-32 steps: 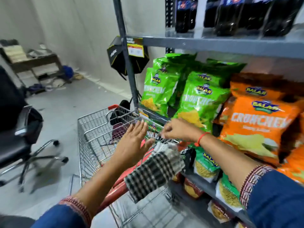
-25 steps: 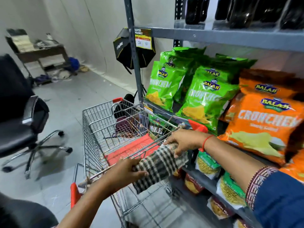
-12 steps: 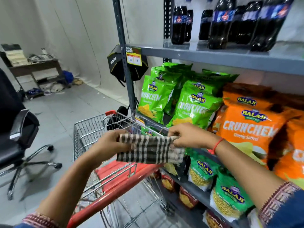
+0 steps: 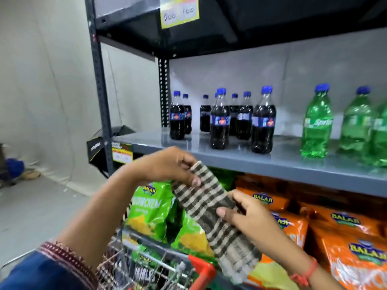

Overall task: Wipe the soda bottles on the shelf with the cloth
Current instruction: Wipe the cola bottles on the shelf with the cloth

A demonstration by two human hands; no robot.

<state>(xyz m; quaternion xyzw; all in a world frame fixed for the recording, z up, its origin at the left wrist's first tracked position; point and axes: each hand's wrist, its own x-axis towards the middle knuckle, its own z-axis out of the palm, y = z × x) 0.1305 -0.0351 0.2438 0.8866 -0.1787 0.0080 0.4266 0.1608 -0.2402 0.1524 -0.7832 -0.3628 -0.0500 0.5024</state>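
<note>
Nearest to us, a thin wire shopping cart (image 4: 146,266) with a red plastic corner sits at the bottom edge, beside our dark blue sleeve (image 4: 41,271) with its patterned maroon cuff. Just above it we hold the cloth (image 4: 213,212), a soft woven strip checked in dark brown and cream, folded long and running diagonally from upper left to lower right. Our left hand (image 4: 167,166) pinches its upper end, fingers curled closed with the thumb pressed on the fabric. Our right hand (image 4: 249,216) grips its middle, thumb on top and fingers wrapped behind; a red thread band circles that wrist.

Behind the cloth, glossy crinkled snack bags fill the lower level: green bags (image 4: 150,208) on the left, orange bags (image 4: 343,233) on the right.

Above them runs the smooth grey metal shelf (image 4: 272,162), its surface faintly reflective. On it stand the cola bottles (image 4: 219,120), dark, clear plastic with blue caps and blue labels, clustered upright in loose rows. To their right, well apart, stand the green bottles (image 4: 316,122), translucent and ribbed, also blue-capped. The cloth hangs below and in front of the shelf edge, touching no bottle.

A perforated dark upright post (image 4: 100,80) frames the left side, with a yellow price tag (image 4: 180,11) on the level above and a pale wall behind.
</note>
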